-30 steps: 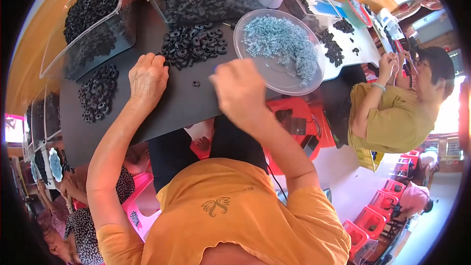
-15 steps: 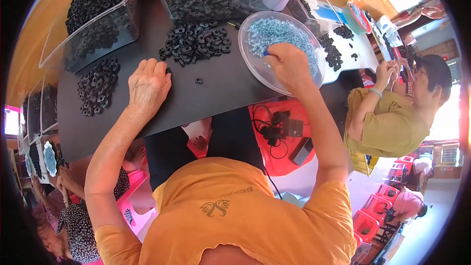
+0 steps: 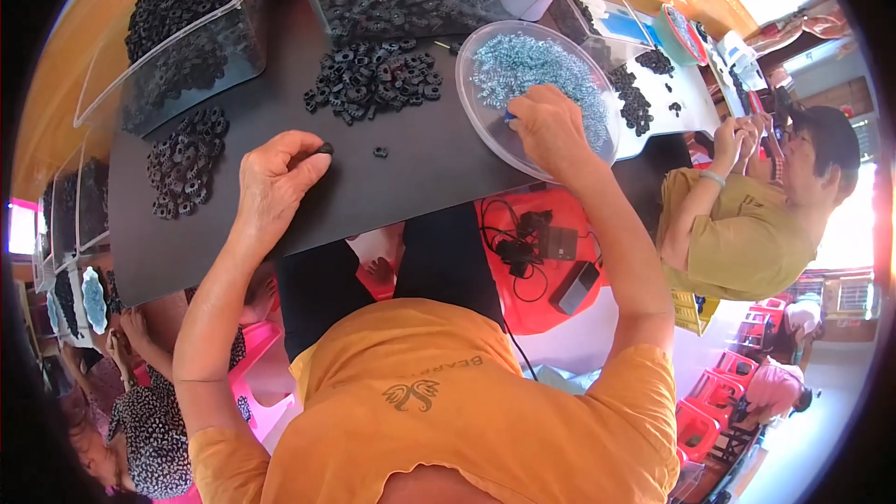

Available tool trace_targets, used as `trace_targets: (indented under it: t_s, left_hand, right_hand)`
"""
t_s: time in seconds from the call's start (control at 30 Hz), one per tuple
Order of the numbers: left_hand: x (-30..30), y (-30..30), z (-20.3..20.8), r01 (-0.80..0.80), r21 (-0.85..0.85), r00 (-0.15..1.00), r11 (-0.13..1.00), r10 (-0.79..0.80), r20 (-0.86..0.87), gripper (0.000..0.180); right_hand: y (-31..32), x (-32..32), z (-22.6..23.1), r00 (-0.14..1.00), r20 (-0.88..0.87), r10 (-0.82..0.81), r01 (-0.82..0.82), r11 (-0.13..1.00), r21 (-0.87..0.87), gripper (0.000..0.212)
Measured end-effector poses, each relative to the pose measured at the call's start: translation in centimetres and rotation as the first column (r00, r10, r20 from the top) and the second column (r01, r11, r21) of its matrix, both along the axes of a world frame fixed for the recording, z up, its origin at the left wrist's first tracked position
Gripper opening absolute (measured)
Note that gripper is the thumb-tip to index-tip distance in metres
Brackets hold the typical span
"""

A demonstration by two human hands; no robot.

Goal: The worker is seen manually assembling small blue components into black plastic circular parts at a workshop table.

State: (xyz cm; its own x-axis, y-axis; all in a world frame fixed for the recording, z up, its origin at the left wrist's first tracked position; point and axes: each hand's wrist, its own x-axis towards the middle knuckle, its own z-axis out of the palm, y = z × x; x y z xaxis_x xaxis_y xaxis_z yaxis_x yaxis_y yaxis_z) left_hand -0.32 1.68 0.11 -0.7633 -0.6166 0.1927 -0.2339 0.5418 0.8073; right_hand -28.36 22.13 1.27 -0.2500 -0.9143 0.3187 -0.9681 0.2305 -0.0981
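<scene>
My left hand (image 3: 276, 179) is closed in a pinch, thumb and forefinger on a small black plastic part (image 3: 326, 148) above the dark table. Over the round clear tray (image 3: 485, 137) my right hand (image 3: 553, 131) has its fingers pressed together among small shiny, pale-blue coil-like pieces (image 3: 518, 61). A bit of blue shows at its fingertips; whatever they pinch is hidden. One loose black part (image 3: 380, 152) lies on the table between my hands. Behind it is a heap of black parts (image 3: 373, 84), and a second pile (image 3: 187, 163) sits left of my left hand.
Two clear bins (image 3: 250, 14) of black parts stand along the table's far side. To the right, a co-worker (image 3: 756, 196) sits by a white board (image 3: 686, 112) with more parts. Below the table edge, a red stool (image 3: 532, 308) bears black adapters and cables.
My left hand has turned from back-up to thumb-side up, bringing the pinched black part into clearer view. My right hand has shifted slightly nearer to me within the tray.
</scene>
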Motion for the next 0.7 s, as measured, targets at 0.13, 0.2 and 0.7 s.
trace_targets:
  t_s: [0.13, 0.2, 0.7]
  left_hand:
    - [0.2, 1.8, 0.8, 0.099, 0.569, 0.986, 0.816, -0.004, -0.167, 0.015]
    - [-0.6, 3.0, 0.8, 0.158, 0.633, 0.962, 0.758, 0.026, -0.272, 0.016]
    - [-0.2, 5.9, 0.4, 0.24, 0.676, 0.913, 0.696, 0.075, -0.401, 0.02]
  right_hand:
    - [-0.2, 0.0, -0.3, 0.995, -0.088, 0.04, -0.042, 0.999, -0.022, 0.007]
    - [0.3, 0.2, 0.2, 0.999, -0.045, 0.028, -0.03, 0.999, -0.038, 0.007]
    - [-4.4, 12.4, 2.9, 0.709, 0.625, 0.326, -0.117, 0.929, -0.352, 0.013]
